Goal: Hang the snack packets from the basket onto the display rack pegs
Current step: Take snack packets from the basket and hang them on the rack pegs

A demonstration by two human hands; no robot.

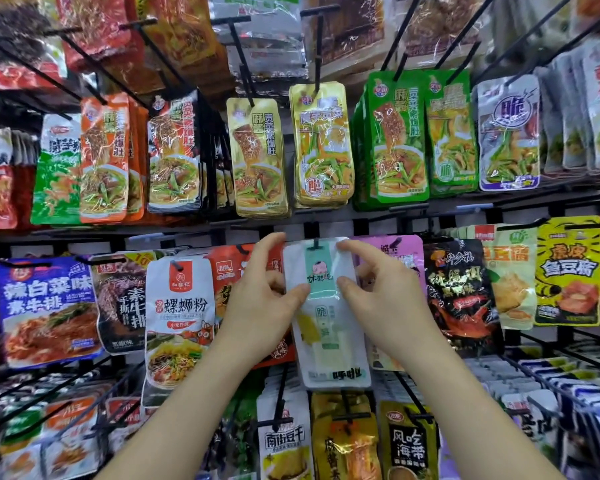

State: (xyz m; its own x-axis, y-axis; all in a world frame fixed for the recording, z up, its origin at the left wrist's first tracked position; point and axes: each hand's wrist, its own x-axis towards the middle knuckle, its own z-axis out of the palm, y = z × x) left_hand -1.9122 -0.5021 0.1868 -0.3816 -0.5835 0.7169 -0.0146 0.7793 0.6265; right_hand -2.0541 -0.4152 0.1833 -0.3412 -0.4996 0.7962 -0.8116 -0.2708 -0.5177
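Observation:
A white snack packet (329, 337) with a mint-green label hangs at the middle of the display rack, its top hole on a black peg (315, 242). My left hand (264, 292) pinches the packet's left edge between thumb and fingers. On the packet's right side, my right hand (378, 289) pinches its upper edge, index finger near the peg. The basket is out of view.
Rows of black pegs carry many snack packets above, below and to both sides: a white noodle packet (179, 317) on the left, a pink packet (400, 254) and a black packet (459, 292) on the right. Long pegs (243, 64) jut forward overhead.

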